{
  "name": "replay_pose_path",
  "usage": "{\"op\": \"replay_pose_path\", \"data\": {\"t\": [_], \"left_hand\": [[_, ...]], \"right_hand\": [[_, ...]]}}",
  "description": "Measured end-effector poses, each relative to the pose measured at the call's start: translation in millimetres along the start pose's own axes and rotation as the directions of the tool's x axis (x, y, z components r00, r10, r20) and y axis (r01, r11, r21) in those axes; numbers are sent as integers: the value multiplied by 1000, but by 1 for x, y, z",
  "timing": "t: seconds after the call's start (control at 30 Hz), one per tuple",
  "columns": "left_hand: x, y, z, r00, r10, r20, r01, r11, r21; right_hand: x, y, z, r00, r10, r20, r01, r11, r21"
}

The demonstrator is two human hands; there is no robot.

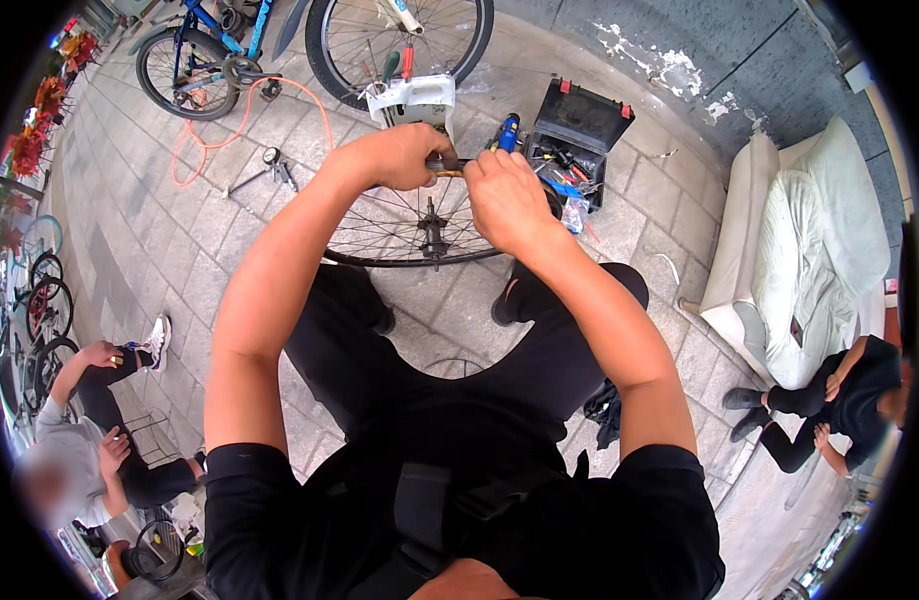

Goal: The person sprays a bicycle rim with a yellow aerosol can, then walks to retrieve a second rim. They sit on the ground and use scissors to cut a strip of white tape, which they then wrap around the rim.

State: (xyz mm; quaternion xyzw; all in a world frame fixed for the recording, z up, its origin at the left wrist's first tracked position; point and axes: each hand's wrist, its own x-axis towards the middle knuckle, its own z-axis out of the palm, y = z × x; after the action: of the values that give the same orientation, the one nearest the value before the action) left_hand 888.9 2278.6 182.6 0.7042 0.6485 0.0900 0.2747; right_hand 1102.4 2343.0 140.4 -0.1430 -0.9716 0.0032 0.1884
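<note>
A bicycle wheel with a black rim and thin spokes stands between my knees, its hub axle pointing toward me. My left hand is closed on the far side of the rim, fingers curled over the edge. Close beside it, my right hand also closes on the rim, thumb and fingers pressed together. A short yellowish-brown strip shows in the gap between them; I cannot make out what it is. The fingertips are partly hidden.
Beyond my hands are a white plastic stand with tool handles, a blue bottle-like object and an open black toolbox. A gauge pump, orange hose and blue bicycle lie left. Right is a sofa. People sit both sides.
</note>
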Motion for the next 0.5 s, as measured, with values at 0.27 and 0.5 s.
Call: {"op": "replay_pose_path", "data": {"t": [0.27, 0.5], "left_hand": [[-9, 19, -26, 967, -107, 232, 101, 994, 41], [-29, 0, -7, 998, 17, 57, -27, 984, 174]], "right_hand": [[0, -13, 0, 998, -64, -2, 64, 998, 2], [1, -24, 7, 995, -70, -69, 73, 996, 45]]}}
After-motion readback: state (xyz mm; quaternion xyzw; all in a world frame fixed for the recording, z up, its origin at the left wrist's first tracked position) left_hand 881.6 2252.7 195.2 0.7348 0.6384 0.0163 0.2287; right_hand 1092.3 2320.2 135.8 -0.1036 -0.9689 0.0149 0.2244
